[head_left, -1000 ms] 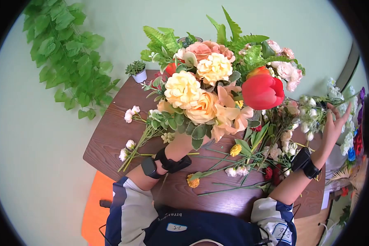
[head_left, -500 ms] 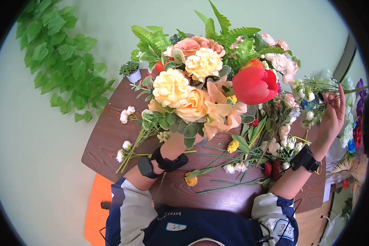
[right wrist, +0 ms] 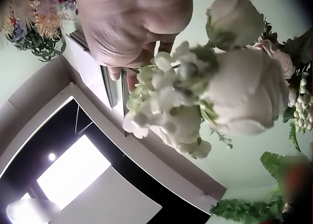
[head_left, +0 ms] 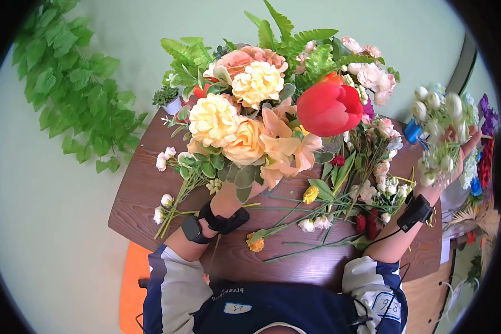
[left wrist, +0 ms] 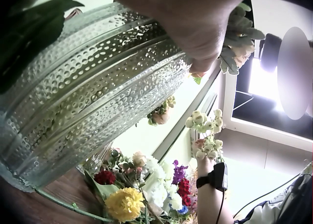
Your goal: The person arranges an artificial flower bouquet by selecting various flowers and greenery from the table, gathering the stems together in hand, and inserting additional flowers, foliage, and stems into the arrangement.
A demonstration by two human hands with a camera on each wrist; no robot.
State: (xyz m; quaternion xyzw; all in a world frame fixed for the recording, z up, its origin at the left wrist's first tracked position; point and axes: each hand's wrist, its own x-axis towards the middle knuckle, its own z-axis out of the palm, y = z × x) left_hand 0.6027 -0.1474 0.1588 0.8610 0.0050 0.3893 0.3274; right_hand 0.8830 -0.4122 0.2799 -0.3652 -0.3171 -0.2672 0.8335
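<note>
In the left wrist view a ribbed, dimpled clear glass vase (left wrist: 102, 82) fills the left side, and my left hand (left wrist: 190, 25) grips it near its upper end. From the head view that hand is mostly hidden under the bouquet of cream, peach and pink blooms (head_left: 242, 145), with a large red tulip (head_left: 329, 108) on its right side. Out to the right, my right hand (head_left: 466, 151) holds a spray of white artificial flowers (head_left: 428, 106) by its stems. Close up in the right wrist view, white rosebuds (right wrist: 247, 92) and small pale berries (right wrist: 164, 77) show beside the fingers.
Loose stems with yellow flowers (head_left: 310, 194), white blossoms (head_left: 314, 224) and dark red blooms (head_left: 367, 222) lie across the wooden table (head_left: 150, 206). A small potted succulent (head_left: 167, 99) stands at the back left. More flowers (head_left: 487, 119) stand beyond the right edge.
My right hand has lifted the white flower spray off the right side and turned it, blooms now upward. The view has shifted, so the bouquet sits further left; the left hand stays at the vase.
</note>
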